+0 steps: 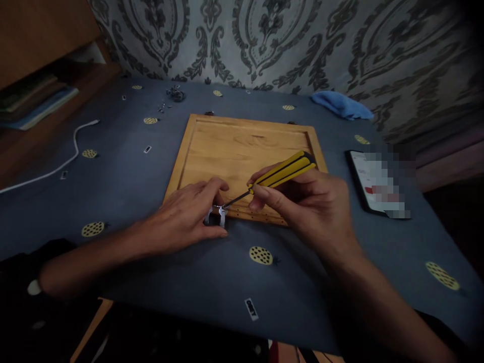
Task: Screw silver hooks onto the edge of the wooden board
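My right hand [306, 201] grips a yellow-and-black screwdriver [282, 171], its thin shaft slanting down to the left. The tip meets a small silvery U-shaped metal bracket [222, 217] at the front edge of a framed wooden panel [234, 143]. Around that bracket, my left hand [189, 209] has its thumb below and fingers above, holding it against the edge. Small dark holes show along this edge, to the right of the bracket. Whether a screw sits under the tip is too small to tell.
Small metal parts [176, 94] lie in a pile at the back left of the blue tablecloth [124, 186]. A white cable [75, 146] runs along the left. A phone [372, 184] lies at right, with a blue cloth [342, 106] behind it.
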A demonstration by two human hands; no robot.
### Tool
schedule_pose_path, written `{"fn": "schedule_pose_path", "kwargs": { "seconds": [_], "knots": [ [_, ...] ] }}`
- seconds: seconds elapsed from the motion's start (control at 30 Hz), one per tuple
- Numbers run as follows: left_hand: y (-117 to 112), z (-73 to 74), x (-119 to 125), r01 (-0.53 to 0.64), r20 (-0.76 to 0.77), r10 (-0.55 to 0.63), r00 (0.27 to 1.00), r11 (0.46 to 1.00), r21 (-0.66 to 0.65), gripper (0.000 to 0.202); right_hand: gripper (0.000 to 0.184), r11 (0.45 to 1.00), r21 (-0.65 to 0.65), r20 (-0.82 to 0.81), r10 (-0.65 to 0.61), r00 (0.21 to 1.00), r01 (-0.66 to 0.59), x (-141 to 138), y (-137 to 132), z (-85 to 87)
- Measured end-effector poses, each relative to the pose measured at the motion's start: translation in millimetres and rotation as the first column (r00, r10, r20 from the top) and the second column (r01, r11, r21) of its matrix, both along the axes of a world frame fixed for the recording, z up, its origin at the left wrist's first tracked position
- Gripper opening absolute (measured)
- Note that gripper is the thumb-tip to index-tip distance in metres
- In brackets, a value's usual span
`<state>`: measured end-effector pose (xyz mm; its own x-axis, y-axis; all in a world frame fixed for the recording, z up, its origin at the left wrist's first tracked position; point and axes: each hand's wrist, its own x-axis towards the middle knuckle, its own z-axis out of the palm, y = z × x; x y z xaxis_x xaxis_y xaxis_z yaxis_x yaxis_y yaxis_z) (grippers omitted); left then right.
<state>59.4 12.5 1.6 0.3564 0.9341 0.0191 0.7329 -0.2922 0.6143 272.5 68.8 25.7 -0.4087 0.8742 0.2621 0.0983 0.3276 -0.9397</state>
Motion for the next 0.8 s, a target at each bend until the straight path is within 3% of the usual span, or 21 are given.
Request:
{"fn": "schedule_pose_path", "kwargs": {
  "seconds": [0.37,0.67,0.8],
  "knots": [
    [-0.7,-1.1,-1.1,0.021,0.009,-0.021,1.000,1.000,0.009,0.063,0.033,0.978,0.119,0.080,-0.182,0.980,0.172,-2.5,-3.6,-6.4],
    [0.9,-3.0,-2.0,0.011,0.036,-0.011,0.999,1.000,0.003,0.064,0.033,0.966,0.159,0.085,-0.221,0.972,0.206,-4.2,-4.2,-11.9],
    [0.1,-3.6,-2.0,0.008,0.025,-0.009,1.000,1.000,0.016,0.063,0.027,0.983,0.094,0.015,-0.161,0.987,0.159,-6.0,-4.2,-14.0]
  ]
}}
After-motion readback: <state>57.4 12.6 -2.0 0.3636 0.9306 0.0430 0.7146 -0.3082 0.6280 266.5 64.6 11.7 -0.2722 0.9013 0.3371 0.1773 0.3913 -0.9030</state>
